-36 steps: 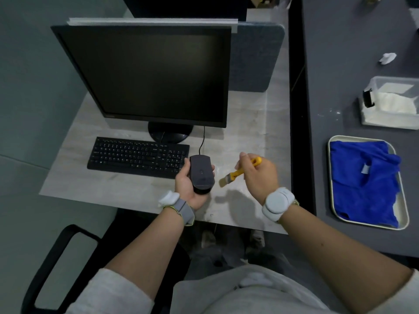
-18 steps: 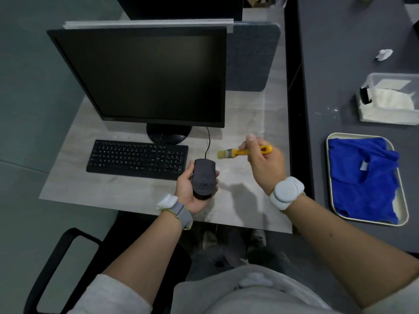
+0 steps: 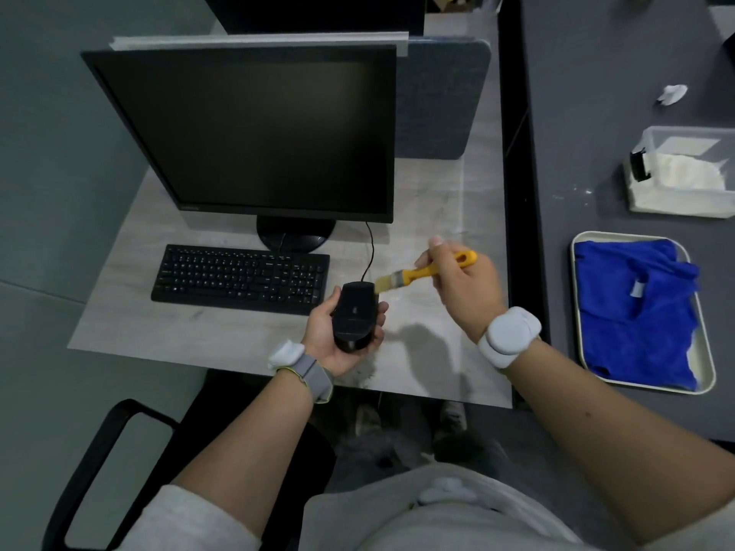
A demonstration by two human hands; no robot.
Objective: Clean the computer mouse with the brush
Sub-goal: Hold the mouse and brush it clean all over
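Observation:
A black wired computer mouse [image 3: 355, 312] lies in the palm of my left hand [image 3: 330, 344], held just above the desk's front edge with its cable running up behind the monitor. My right hand [image 3: 463, 290] grips a small brush [image 3: 421, 273] by its yellow handle. The pale bristles point left and touch the mouse's front right corner.
A black keyboard [image 3: 238, 278] and a dark monitor [image 3: 246, 133] stand on the light desk [image 3: 433, 208]. On the dark table to the right are a tray [image 3: 710, 375] with a blue cloth [image 3: 636, 312], a clear plastic box [image 3: 684, 177] and a crumpled tissue [image 3: 672, 93].
My right hand lifted the brush up and away above the mouse, then lowered it back, so the bristles meet the mouse's front right corner. My left hand kept the mouse nearly still.

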